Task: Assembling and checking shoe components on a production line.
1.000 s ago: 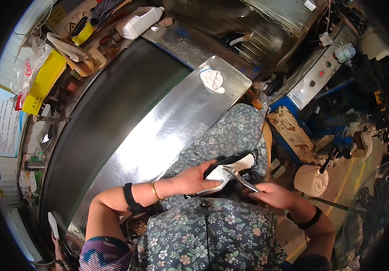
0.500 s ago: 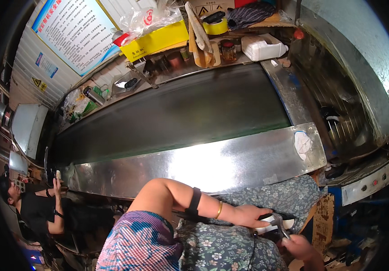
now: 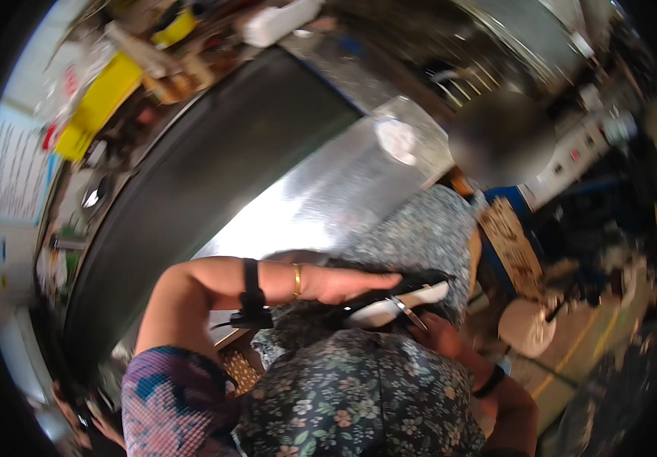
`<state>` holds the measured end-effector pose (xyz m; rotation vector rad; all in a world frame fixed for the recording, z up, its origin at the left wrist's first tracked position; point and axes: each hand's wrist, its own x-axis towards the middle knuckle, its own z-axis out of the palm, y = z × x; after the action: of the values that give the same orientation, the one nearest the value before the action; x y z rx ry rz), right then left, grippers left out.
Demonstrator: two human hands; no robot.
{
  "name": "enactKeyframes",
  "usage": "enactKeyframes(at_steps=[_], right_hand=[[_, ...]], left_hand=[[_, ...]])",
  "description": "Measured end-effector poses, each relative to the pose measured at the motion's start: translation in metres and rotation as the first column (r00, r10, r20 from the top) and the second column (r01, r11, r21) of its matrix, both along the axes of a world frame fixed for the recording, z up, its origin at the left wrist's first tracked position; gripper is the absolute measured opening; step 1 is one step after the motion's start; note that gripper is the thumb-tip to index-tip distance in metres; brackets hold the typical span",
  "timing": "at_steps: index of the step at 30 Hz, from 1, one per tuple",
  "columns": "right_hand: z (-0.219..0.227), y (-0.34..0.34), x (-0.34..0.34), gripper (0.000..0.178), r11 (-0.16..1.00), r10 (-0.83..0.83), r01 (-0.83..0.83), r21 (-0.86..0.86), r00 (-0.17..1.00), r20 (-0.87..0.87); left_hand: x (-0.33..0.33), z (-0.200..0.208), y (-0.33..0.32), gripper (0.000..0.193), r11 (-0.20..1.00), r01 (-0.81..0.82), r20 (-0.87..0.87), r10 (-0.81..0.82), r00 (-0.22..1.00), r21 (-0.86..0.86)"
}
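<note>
R hand (image 3: 439, 335) w/ tool (image 3: 409, 313), wht-soled shoe (image 3: 376, 313)

A person in a floral apron (image 3: 351, 381) works over their lap with both bare hands, seen from above in a wide, slightly blurred view.
The left hand (image 3: 351, 285) lays straight fingers along the far side of a black, white-soled shoe-shaped piece (image 3: 380, 313); the right hand (image 3: 437, 335) grips a slim metal tool (image 3: 409, 311) whose end meets the white sole. Beyond are a shiny metal ledge (image 3: 298, 194), a dark belt (image 3: 214, 145), a yellow box (image 3: 100, 107) at left and a button panel (image 3: 565, 169) at right.
</note>
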<state>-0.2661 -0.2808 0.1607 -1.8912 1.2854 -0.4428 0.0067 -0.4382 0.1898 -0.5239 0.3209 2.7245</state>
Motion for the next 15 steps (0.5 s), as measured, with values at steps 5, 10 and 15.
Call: enactKeyframes(at_steps=[5,10,15], right_hand=[[0.036,0.013,0.005,0.025,0.997,-0.072,0.074,0.008,0.986,-0.148],[0.087,0.011,-0.024,0.026,0.96,0.04,-0.08,0.267,0.988,0.15],[0.073,0.01,0.003,0.032,0.979,-0.172,0.158,0.127,0.979,0.105]], left_hand=[[-0.038,0.042,0.005,0.082,0.885,0.126,0.366,0.053,0.929,-0.449],[-0.031,0.007,0.022,0.077,0.667,0.128,0.289,0.136,0.948,-0.734],[-0.035,0.023,0.023,0.089,0.313,0.327,0.342,-0.007,0.94,-0.892]])
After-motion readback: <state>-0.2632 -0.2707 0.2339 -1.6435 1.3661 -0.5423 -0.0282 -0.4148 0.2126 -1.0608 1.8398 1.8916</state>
